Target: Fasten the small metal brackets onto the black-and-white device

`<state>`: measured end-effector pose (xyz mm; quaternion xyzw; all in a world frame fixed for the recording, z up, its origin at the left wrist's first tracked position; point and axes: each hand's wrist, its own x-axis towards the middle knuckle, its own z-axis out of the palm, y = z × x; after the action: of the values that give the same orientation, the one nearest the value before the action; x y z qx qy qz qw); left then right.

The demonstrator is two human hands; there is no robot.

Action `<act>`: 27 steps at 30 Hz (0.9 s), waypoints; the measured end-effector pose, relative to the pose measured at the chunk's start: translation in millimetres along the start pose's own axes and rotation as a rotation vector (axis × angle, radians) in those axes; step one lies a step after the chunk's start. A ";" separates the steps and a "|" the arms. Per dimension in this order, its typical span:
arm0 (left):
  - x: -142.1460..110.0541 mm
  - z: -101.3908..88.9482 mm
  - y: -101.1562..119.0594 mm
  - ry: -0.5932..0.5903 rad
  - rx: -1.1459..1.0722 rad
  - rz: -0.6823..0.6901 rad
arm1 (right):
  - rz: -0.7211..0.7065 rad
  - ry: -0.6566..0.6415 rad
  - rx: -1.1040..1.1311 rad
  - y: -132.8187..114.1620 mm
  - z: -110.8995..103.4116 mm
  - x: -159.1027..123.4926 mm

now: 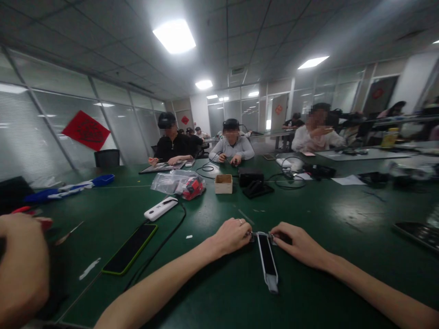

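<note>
A long narrow black strip with a pale grey border (267, 256) lies on the green table in front of me, its grey end pointing toward me. On the left of its far end, my left hand (232, 236), with a ring on one finger, is closed in a pinch. My right hand (299, 243) pinches from the opposite side. Small, partly see-through pieces show at both sets of fingertips, beside the strip; their kind is too small to tell.
A phone with a green edge (130, 249), a white power bank-like device (160, 209) and its black cable lie left. Beyond are a small wooden box (223, 184), a plastic bag (178, 183) and a black box (251, 176). Another person's arm (22, 269) reaches in at far left; several people sit opposite.
</note>
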<state>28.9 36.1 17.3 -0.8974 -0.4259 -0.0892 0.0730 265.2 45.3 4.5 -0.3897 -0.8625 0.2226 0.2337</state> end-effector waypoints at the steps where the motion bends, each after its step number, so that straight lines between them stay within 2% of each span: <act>1: 0.5 0.3 -0.1 -0.005 -0.005 -0.010 | -0.015 0.014 -0.008 0.1 -0.3 0.3; 9: 0.2 -1.2 -3.1 -0.025 -0.127 -0.005 | -0.051 0.049 -0.028 9.2 3.3 0.9; 18: 1.6 -3.4 -2.5 -0.062 -0.106 0.008 | -0.046 0.037 -0.024 7.7 1.9 1.0; 27: 1.2 -0.7 -4.6 -0.039 -0.181 -0.023 | -0.053 0.049 -0.034 8.9 2.8 0.7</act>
<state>26.0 39.7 18.5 -0.8970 -0.4275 -0.1105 -0.0180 268.3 50.6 -2.6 -0.3759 -0.8703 0.1921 0.2539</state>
